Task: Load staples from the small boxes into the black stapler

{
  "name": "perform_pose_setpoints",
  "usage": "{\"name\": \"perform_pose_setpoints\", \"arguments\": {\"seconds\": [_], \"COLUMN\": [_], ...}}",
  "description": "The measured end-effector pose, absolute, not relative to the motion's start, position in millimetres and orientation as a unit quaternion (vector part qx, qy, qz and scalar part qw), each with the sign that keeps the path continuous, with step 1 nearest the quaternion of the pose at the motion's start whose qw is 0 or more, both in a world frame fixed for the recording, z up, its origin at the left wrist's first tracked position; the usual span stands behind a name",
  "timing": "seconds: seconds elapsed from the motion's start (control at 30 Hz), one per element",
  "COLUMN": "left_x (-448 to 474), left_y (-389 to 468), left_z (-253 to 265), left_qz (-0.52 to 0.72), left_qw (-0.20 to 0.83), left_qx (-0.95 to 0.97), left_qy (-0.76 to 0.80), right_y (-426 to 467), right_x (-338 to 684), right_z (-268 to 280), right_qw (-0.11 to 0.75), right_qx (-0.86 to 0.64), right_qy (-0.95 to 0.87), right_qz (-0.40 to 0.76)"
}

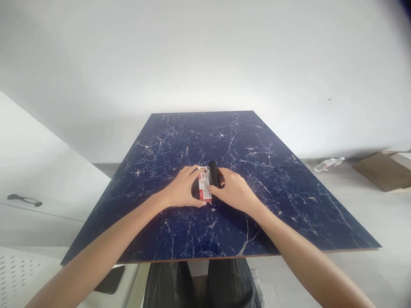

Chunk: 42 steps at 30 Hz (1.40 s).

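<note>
In the head view, a small red and white box lies near the middle of the dark blue marbled table. My left hand spans it, with fingertips at its far end and the thumb at its near end. Close against the box's right side is a black object that looks like a stapler, with a pale metal strip along its left edge. My right hand curls around the stapler from the right, its thumb reaching over toward the box. The right fingertips are partly hidden behind the stapler.
A dark phone-like slab lies on a pale surface below the table's left front. On the floor to the right are a clear plastic bottle and a cardboard box. A white cabinet with a dark handle stands left.
</note>
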<state>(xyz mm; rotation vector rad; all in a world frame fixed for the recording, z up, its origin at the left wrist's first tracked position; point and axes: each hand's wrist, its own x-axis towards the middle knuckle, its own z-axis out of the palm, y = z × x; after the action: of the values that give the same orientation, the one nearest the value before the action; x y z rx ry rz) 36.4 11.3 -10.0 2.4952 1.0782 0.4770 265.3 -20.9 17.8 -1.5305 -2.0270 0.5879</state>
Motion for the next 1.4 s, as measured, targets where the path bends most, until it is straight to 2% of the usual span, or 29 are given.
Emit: {"name": "perform_pose_setpoints", "arguments": {"seconds": [0.13, 0.3, 0.5, 0.67, 0.77, 0.9, 0.97, 1.1, 1.2, 1.4], "left_x": [69, 172, 318, 360, 341, 274, 227, 130, 80, 47], "left_y": [41, 96, 140, 149, 142, 115, 98, 59, 30, 2], "left_z": [-15, -19, -18, -15, -8, 2, 5, 10, 15, 4], "left_qz": [0.173, 0.171, 0.161, 0.115, 0.102, 0.151, 0.167, 0.167, 0.151, 0.129], "left_qw": [0.17, 0.164, 0.171, 0.178, 0.199, 0.203, 0.183, 0.151, 0.165, 0.172], "left_qx": [0.897, 0.91, 0.921, 0.926, 0.922, 0.909, 0.912, 0.915, 0.917, 0.922], "left_qy": [0.37, 0.341, 0.31, 0.313, 0.317, 0.33, 0.327, 0.336, 0.331, 0.323], "right_y": [-7, 33, 61, 68, 66, 56, 50, 37, 23, 1], "right_x": [286, 373, 487, 515, 508, 473, 441, 360, 309, 279], "right_z": [20, 19, 11, 2, 3, 14, 21, 32, 31, 11], "right_qw": [0.239, 0.215, 0.258, 0.313, 0.337, 0.437, 0.451, 0.327, 0.236, 0.136], "right_qx": [-0.608, -0.695, -0.783, -0.805, -0.808, -0.756, -0.7, -0.495, -0.358, -0.338], "right_qy": [-0.738, -0.674, -0.562, -0.494, -0.478, -0.48, -0.55, -0.801, -0.894, -0.914], "right_qz": [0.167, 0.128, 0.068, 0.096, 0.071, -0.078, -0.065, 0.077, 0.132, 0.177]}}
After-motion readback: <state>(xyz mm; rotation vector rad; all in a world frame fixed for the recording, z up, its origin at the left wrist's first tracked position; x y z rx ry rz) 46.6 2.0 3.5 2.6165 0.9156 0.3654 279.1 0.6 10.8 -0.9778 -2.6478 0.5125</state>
